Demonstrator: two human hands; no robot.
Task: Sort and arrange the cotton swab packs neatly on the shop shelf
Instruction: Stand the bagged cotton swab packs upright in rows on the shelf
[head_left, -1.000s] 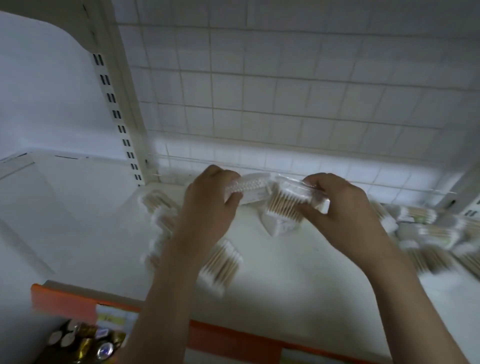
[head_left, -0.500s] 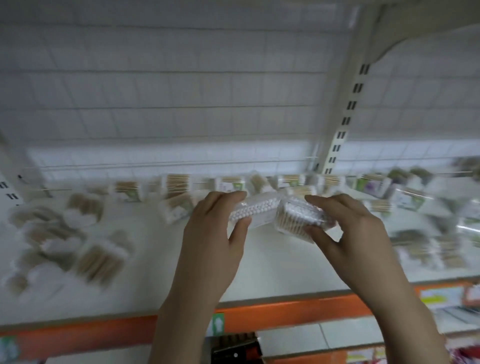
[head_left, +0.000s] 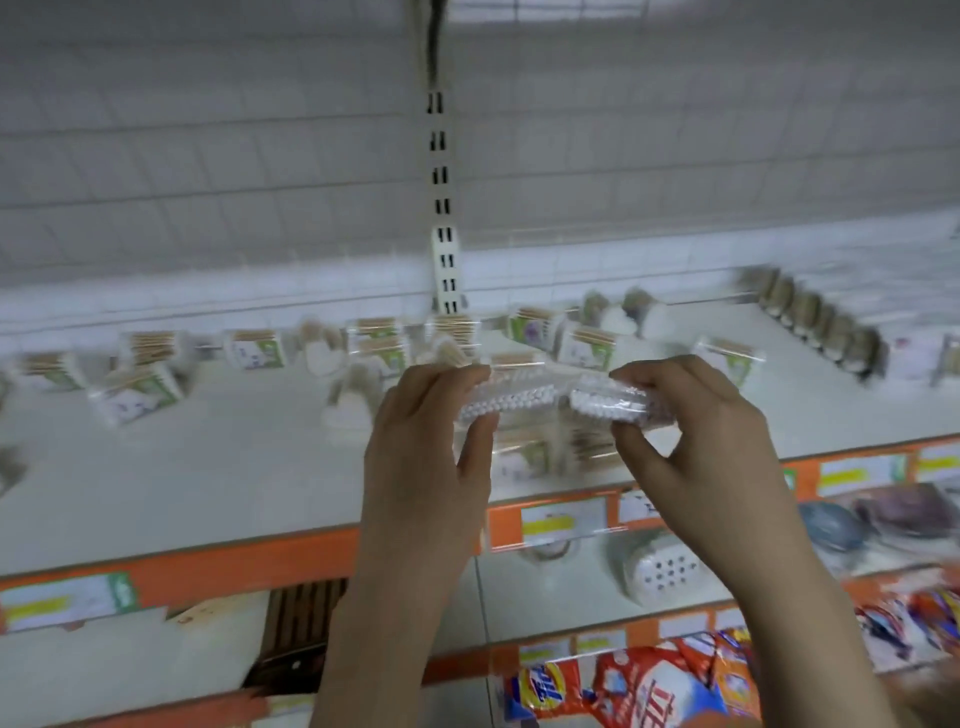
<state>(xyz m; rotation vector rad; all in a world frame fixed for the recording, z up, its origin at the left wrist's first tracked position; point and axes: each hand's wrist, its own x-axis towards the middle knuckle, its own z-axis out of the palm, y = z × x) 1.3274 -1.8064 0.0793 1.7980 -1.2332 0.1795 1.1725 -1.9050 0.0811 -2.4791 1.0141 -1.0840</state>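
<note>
Pinching clear cotton swab pack (head_left: 511, 402) with left hand (head_left: 423, 457) fingers, second pack (head_left: 613, 404) with right hand (head_left: 691, 436), above white shelf (head_left: 208, 467).

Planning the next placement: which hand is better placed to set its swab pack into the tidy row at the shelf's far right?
Probably the right hand: its pack is nearer the upright row at the right; the left hand would have to cross over.

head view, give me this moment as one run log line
left hand grips swab pack | right hand grips second swab pack | both above shelf
</note>
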